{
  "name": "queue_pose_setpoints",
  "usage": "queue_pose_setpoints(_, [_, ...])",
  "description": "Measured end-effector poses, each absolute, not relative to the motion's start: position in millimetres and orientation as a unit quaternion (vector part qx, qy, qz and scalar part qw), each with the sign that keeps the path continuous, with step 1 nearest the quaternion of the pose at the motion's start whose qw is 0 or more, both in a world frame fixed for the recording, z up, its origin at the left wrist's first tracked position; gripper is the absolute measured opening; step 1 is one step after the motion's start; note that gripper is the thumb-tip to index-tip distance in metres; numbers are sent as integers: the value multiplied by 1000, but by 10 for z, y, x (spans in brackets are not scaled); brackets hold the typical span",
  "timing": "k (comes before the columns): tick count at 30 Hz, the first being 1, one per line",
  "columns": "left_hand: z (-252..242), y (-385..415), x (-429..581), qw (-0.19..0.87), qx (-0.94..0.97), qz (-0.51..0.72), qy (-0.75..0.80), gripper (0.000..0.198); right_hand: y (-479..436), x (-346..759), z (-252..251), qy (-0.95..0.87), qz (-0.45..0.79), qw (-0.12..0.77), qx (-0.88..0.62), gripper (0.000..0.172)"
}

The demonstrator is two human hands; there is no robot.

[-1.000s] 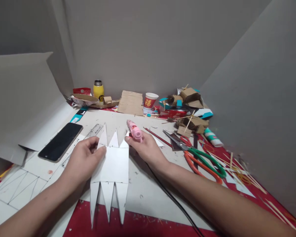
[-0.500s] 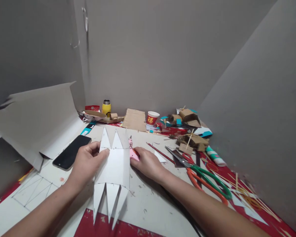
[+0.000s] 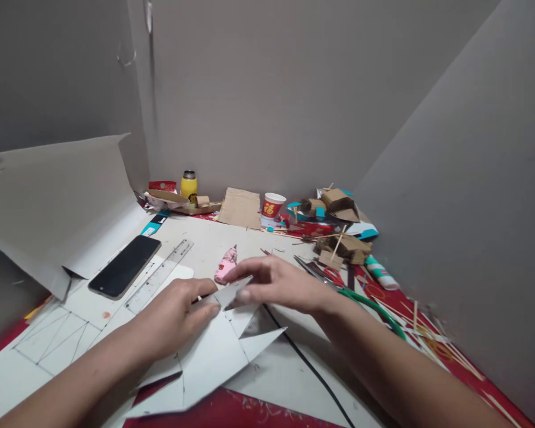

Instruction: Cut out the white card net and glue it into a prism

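A white card cutout (image 3: 211, 353) with pointed triangular flaps and drawn fold lines is tilted low over the table. My left hand (image 3: 169, 315) grips its edge, thumb on top and fingers underneath. On the same piece, my right hand (image 3: 285, 285) pinches a triangular flap between thumb and fingers near the left thumb. Just beyond the right fingertips lies a pink glue gun (image 3: 225, 265), nozzle pointing away, partly hidden by the hand. A black cord (image 3: 314, 368) runs from under the cutout towards the front edge.
At left are a phone (image 3: 125, 266), a clear ruler (image 3: 160, 275) and a folded white card sheet (image 3: 66, 202). Scissors (image 3: 374, 309) lie beside my right forearm. A paper cup (image 3: 273, 207), a yellow bottle (image 3: 188, 188) and cardboard pieces (image 3: 339, 205) line the back.
My right hand has let go of the glue gun, now lying on the table, and has taken a flap. The card cutout has turned and come lower; the ruler has come into view.
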State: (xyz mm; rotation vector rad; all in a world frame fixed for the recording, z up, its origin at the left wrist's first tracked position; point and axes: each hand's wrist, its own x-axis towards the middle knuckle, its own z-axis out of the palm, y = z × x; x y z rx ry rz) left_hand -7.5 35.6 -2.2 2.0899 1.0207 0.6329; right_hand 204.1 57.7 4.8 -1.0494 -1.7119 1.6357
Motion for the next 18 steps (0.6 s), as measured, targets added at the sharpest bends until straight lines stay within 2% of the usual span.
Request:
queue_pose_setpoints(2, [-6,348,-69,355,813,232,399,13,537,1992,-20,-635,632,239,-374,22])
queue_pose_setpoints(4, [48,366,-114,350,799,259,415,9,531,1949,-77,-626,624,268,-383,16])
queue_pose_setpoints(6, [139,405,-211,330,749,359,448,11,562,1925,-109,-601,599,335,-410,19])
queue_pose_setpoints(10, [303,503,-436,245,556,636,475,31,666,1933,-130,-469,579,497,-444,28])
queue_pose_setpoints(13, [304,549,-477,343,466,677,454,45,678,1941,-125,-426,574,543,-439,31])
queue_pose_setpoints(16, [238,547,-390,512,416,596,459,50,621,1920,-103,-424,561,563,-434,32])
queue_pose_setpoints(18, [199,523,-312,595,408,537,437,46,578,1898,-95,-426,550,573,-433,31])
